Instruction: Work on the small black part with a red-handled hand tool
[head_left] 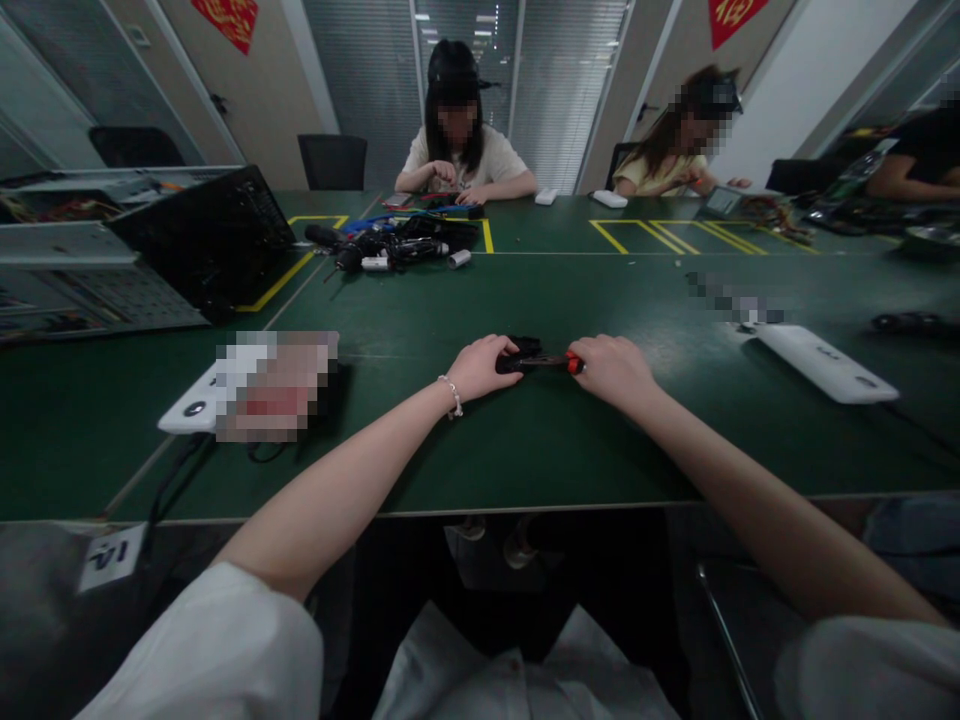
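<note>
Tool (575, 363) with a red handle sits gripped in the right hand (613, 368), its metal end pointing toward a black part (529, 346) that the left hand (481, 368) pinches over the green table (517, 450).

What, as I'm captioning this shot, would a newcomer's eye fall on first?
Probably the middle of the dark green table, where the wearer's bare left hand holds a small black object and the bare right hand grips a red-and-metal tool. Next, likely, the large grey metal computer case at the left edge, then the jumbled pile of black cables and parts beyond the hands, slightly left.
</note>
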